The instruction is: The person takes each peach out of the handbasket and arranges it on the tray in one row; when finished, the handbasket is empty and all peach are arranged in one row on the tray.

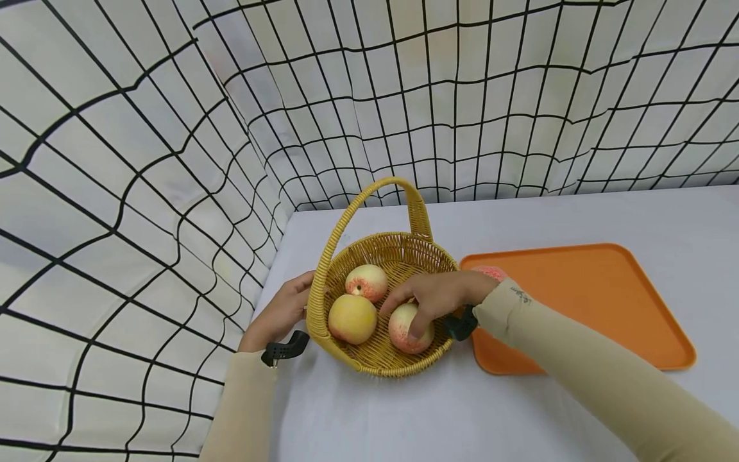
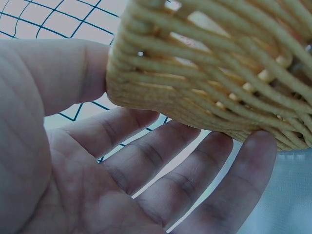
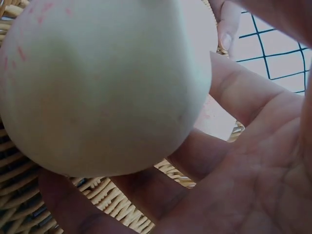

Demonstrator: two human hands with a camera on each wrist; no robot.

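Observation:
A yellow woven basket (image 1: 398,240) with a tall arched handle stands on the white table. Inside it, my right hand (image 1: 430,295) grips a pale peach with pink speckles (image 1: 411,328), fingers curled round its side in the right wrist view. Left of that fruit lie a yellow peach (image 1: 352,319) and, behind it, another pale peach with red speckles (image 1: 367,283). My left hand (image 1: 284,312) is at the basket's left outer side. In the left wrist view its fairly straight fingers (image 2: 185,175) touch the woven wall from outside, thumb apart from them.
An orange tray (image 1: 600,308) lies to the right of the basket. Behind my right wrist, a pink-red fruit (image 1: 491,273) shows partly at the tray's left side. White cloth walls with black netting (image 1: 427,83) stand behind and to the left of the table.

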